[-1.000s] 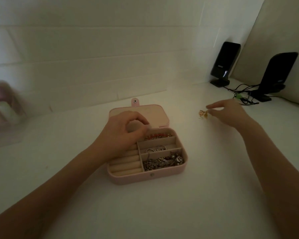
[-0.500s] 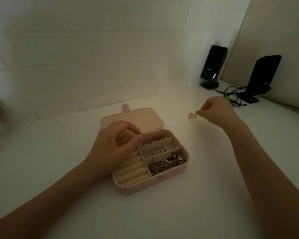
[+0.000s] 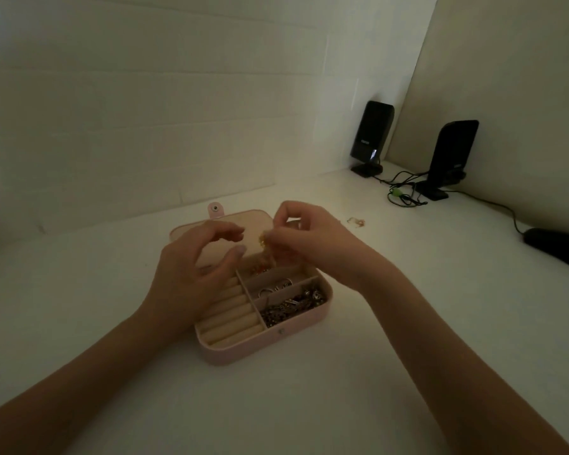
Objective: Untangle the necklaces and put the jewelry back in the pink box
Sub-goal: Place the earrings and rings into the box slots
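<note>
Left hand (image 3: 191, 274) hovering over the open pink box (image 3: 263, 339) on the white bench (image 3: 79, 307), fingers loosely curled and holding nothing, right hand (image 3: 312, 238) pinching a small gold piece (image 3: 262, 240) above the box's far compartments, another small gold piece (image 3: 356, 221) lying on the bench further right

Two speakers (image 3: 372, 133), one pink box (image 3: 270, 343)

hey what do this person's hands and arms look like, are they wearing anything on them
Both forearms are bare as far as the frame shows: no sleeves, gloves, watch or bracelet in view. The left hand and the right hand show no rings that I can make out, though the light is dim. The left thumbnail looks short and plain; polish cannot be judged.
</note>
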{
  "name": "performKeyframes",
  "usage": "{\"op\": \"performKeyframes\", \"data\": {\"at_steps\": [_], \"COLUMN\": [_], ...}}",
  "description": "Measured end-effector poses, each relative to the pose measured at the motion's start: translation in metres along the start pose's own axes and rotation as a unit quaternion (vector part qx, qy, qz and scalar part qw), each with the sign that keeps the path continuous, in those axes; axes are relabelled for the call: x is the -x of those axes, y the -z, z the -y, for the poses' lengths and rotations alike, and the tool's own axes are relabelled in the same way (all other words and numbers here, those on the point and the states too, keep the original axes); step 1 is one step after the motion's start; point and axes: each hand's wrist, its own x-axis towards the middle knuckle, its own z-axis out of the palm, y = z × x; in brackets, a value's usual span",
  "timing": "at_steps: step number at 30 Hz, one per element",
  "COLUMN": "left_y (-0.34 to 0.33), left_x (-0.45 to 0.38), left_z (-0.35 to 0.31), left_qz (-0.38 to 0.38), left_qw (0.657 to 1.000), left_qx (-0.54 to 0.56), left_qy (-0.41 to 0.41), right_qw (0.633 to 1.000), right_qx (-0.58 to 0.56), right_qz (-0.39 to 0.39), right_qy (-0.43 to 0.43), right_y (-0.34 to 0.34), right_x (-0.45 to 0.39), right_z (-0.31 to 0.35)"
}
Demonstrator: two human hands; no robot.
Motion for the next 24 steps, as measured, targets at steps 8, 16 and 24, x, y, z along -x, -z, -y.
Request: {"op": "performKeyframes", "data": {"at_steps": [8,16,24], "left_y": [0.000,0.009,0.014], "left_x": [0.001,-0.004,-0.010], "left_z": [-0.010,-0.011,-0.002], "left_qz": [-0.017,0.052,0.112], "left_qw": [0.996,0.980,0.921], "left_qx": [0.087,0.178,0.332], "left_qy": [0.010,0.070,0.170], "right_qw": [0.993,0.998,0.998], "right_qx": [0.100,0.029,-0.038], "right_qz": [-0.049,-0.048,-0.011], "right_qy": [0.039,0.038,0.044], "right_y": [-0.031,-0.031,-0.029], "right_x": [0.004,0.013,0.012], "right_z": [-0.012,-0.011,-0.013]}}
